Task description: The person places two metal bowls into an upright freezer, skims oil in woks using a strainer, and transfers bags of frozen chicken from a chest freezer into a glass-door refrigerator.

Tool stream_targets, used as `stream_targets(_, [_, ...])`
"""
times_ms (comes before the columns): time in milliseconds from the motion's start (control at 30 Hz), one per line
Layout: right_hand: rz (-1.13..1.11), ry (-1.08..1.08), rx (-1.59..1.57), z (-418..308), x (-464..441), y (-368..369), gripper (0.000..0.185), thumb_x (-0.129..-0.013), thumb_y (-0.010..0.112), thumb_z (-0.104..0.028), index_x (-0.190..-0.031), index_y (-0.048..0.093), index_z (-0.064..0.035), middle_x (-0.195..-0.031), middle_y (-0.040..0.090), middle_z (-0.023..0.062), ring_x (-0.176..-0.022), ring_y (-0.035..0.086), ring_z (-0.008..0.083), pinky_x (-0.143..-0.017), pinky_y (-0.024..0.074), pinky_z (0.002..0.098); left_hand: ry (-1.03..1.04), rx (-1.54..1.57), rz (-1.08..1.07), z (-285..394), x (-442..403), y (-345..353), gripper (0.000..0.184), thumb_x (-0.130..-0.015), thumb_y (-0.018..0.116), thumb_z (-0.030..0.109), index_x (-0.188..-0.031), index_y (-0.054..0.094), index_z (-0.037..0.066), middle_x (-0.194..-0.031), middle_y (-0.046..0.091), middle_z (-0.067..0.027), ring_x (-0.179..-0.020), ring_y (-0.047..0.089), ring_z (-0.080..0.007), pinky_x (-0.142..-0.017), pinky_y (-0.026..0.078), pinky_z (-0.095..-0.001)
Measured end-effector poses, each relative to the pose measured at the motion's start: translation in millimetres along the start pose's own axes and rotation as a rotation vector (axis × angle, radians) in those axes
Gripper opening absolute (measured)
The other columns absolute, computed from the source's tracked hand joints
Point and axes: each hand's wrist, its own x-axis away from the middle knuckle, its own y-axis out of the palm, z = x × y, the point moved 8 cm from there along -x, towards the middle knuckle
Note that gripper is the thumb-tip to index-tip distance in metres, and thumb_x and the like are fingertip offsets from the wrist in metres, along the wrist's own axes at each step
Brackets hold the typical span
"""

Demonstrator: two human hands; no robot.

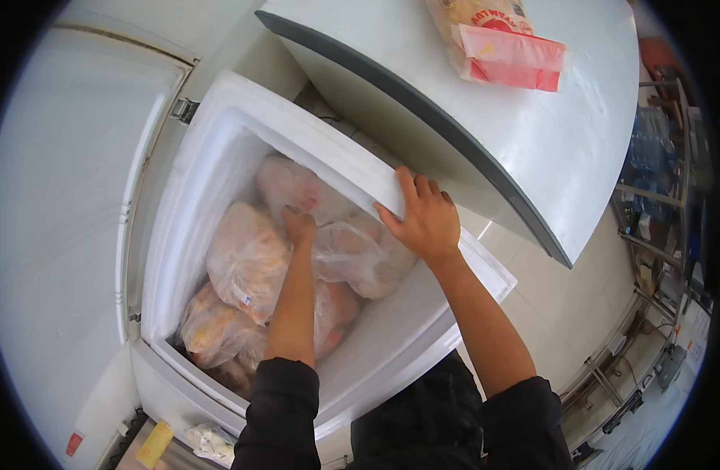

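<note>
My left hand [299,225] reaches down into a white chest freezer [422,317]. Its fingers are closed at a clear plastic bag of pinkish frozen meat [289,180] near the far wall; part of the grip is blurred. Other clear plastic bags lie about it, among them a large bag of pale orange frozen pieces [249,254] and a whitish bag [368,258] on the right. My right hand [426,218] grips the freezer's right rim, with the thumb on the inner side and the fingers over the top.
The freezer lid [78,188] stands raised at the left. A steel-topped counter [524,149] with a dark edge is close on the right, bearing a printed plastic packet [508,51]. Shelving [649,192] with bottles stands further right. A yellow object [155,444] sits at lower left.
</note>
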Motion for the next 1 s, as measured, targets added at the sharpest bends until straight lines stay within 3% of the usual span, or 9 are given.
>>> stream_targets(33, [0.002,0.003,-0.002,0.2,0.4,-0.5,0.06,-0.077,0.067,-0.046,-0.12,0.048,-0.009,-0.086,0.058,0.0111,-0.078,0.061,0.0277,-0.066,0.0521,0.039,0.025,-0.053,0.039,16.7,-1.3,-12.2,0.032,-0.079,0.069,0.021,-0.097,0.054,-0.001,-0.098,0.061,-0.0231,-0.097,0.058,-0.0413,-0.084,0.045,-0.0452])
stream_targets(100, [0.022,-0.007,0.02,-1.2,1.1,-2.7,0.06,-0.076,0.068,-0.045,-0.121,0.049,-0.0091,-0.087,0.058,0.0112,-0.077,0.061,0.0275,-0.065,0.0519,0.0388,0.463,-0.148,0.077,92.5,7.4,-43.4,0.032,-0.082,0.066,0.023,-0.097,0.054,-0.002,-0.093,0.062,-0.0228,-0.095,0.06,-0.0412,-0.08,0.046,-0.0466])
stream_targets(167, [0.029,-0.016,0.031,-0.8,-0.6,-5.1,0.061,-0.076,0.068,-0.045,-0.122,0.049,-0.0092,-0.087,0.058,0.0113,-0.077,0.061,0.0274,-0.065,0.0517,0.0387,0.664,-0.187,-0.027,114.6,0.8,-31.9,0.031,-0.084,0.064,0.025,-0.097,0.055,-0.002,-0.09,0.064,-0.0226,-0.091,0.061,-0.041,-0.077,0.046,-0.0476])
stream_targets(333, [-0.014,0.012,-0.012,1.3,0.8,-3.6,0.063,-0.075,0.07,-0.045,-0.123,0.049,-0.0094,-0.088,0.058,0.0116,-0.077,0.061,0.0279,-0.065,0.0511,0.0389,0.647,-0.229,-0.687,81.1,-62.8,41.4,0.037,-0.087,0.056,0.034,-0.101,0.059,0.0,-0.091,0.065,-0.0235,-0.085,0.064,-0.0402,-0.076,0.048,-0.0475])
stream_targets(467, [0.003,0.0,0.0,1.2,-1.4,-2.8,0.063,-0.075,0.07,-0.045,-0.122,0.049,-0.0085,-0.087,0.057,0.0115,-0.076,0.061,0.0279,-0.065,0.0506,0.0386,0.88,-0.616,-0.781,58.1,-83.5,72.3,0.047,-0.085,0.054,0.046,-0.101,0.066,0.003,-0.098,0.067,-0.0211,-0.09,0.065,-0.0346,-0.078,0.049,-0.0442])
stream_targets(600, [0.003,-0.001,0.02,-0.6,-0.9,-3.0,0.064,-0.074,0.07,-0.045,-0.122,0.049,-0.0078,-0.086,0.056,0.0113,-0.074,0.06,0.0273,-0.064,0.05,0.0381,0.927,-0.787,-0.892,104.1,-66.3,40.0,0.055,-0.084,0.052,0.054,-0.1,0.068,0.004,-0.103,0.067,-0.0179,-0.094,0.065,-0.0296,-0.082,0.048,-0.0414])
stream_targets(733, [0.019,-0.021,0.014,-0.3,0.4,-1.0,0.064,-0.074,0.07,-0.046,-0.122,0.05,-0.0077,-0.085,0.056,0.0109,-0.074,0.059,0.0267,-0.063,0.0494,0.0377,0.983,-0.816,-0.991,94.7,-69.7,56.6,0.061,-0.084,0.049,0.062,-0.101,0.068,0.007,-0.103,0.068,-0.0139,-0.094,0.064,-0.0295,-0.084,0.046,-0.0418])
stream_targets(833, [-0.021,0.003,0.026,0.1,-0.5,-0.6,0.063,-0.073,0.072,-0.043,-0.121,0.05,-0.0074,-0.087,0.059,0.0125,-0.076,0.062,0.0286,-0.068,0.0526,0.0373,0.86,-1.042,-1.001,64.9,-76.1,63.5,0.061,-0.083,0.05,0.062,-0.113,0.065,0.011,-0.118,0.062,-0.0171,-0.108,0.059,-0.0309,-0.09,0.046,-0.0406])
stream_targets(1000, [0.0,-0.005,0.021,-1.6,0.7,-1.4,0.063,-0.074,0.071,-0.044,-0.121,0.05,-0.0074,-0.086,0.058,0.0118,-0.075,0.061,0.028,-0.065,0.051,0.0379,0.854,-1.097,-0.827,51.4,-60.7,66.2,0.048,-0.084,0.055,0.051,-0.093,0.072,0.007,-0.095,0.069,-0.016,-0.09,0.067,-0.0288,-0.081,0.049,-0.0421])
